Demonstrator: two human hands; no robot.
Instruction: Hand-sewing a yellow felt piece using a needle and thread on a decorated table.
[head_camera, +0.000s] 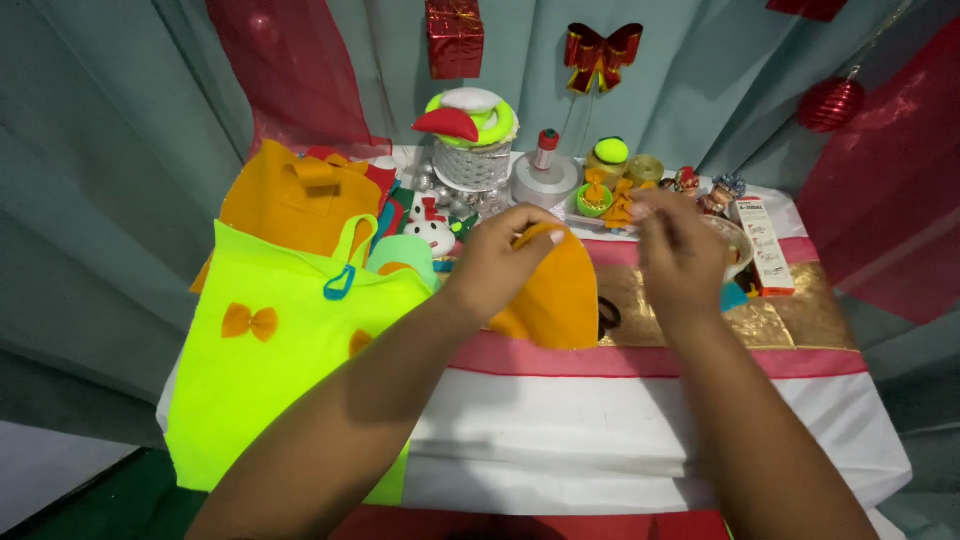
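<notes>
Tall white-orange carton (768, 246) w/ label on table's right edge, red foil gift box (455, 37) hung above

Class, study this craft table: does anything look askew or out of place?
The neon yellow bag hangs over the table edge instead of lying flat. Nothing looks spilled or damaged. The left hand holds an orange felt piece; the right hand hovers beside it.

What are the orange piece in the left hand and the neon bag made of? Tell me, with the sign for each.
Orange piece: looks like felt, matte and fuzzy, with a cleanly cut curved edge; the left hand pinches its top. Neon yellow-green bag: probably felt or non-woven fabric, flat and shineless, lying stiffly with small orange bows stuck on.
</notes>
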